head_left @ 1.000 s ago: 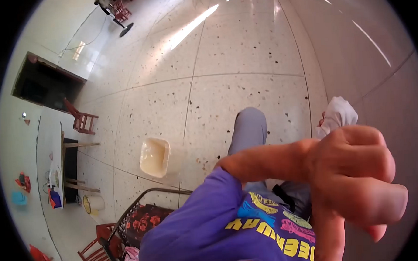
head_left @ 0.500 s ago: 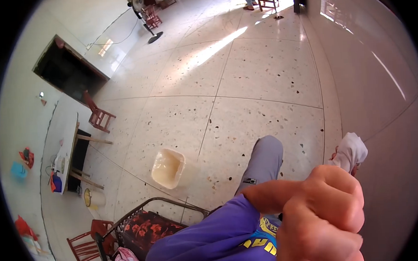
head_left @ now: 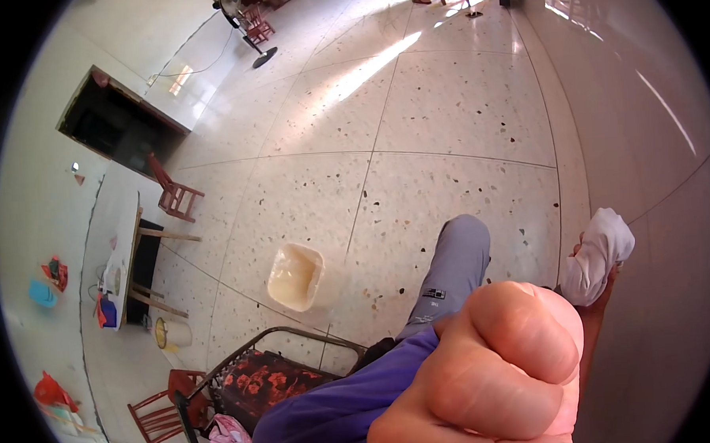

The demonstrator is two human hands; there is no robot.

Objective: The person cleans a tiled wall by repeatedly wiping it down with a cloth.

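My left hand (head_left: 504, 365) is a closed fist very close to the camera, and nothing shows between its fingers. It covers part of my purple shirt (head_left: 339, 404) and the lower right of the view. Farther off to the right, my right hand (head_left: 576, 247) grips a bunched white cloth (head_left: 602, 250) beside the shiny tiled wall (head_left: 652, 129). The cloth hides most of that hand; only some fingertips and the forearm below it show. My leg in grey trousers (head_left: 456, 268) points forward over the floor.
A whitish square bucket (head_left: 296, 278) stands on the speckled floor (head_left: 306, 192). At lower left are a metal-framed seat with a floral cushion (head_left: 271, 379) and a wooden chair (head_left: 158, 424). A table (head_left: 123, 255), another chair (head_left: 180, 199) and a smaller bucket (head_left: 174, 332) line the left. A fan (head_left: 248, 36) stands farther back.
My left fist has moved left and nearer the camera, covering the shirt's lettering. The view has shifted slightly. My right hand still holds the white cloth, with more of it and the forearm visible.
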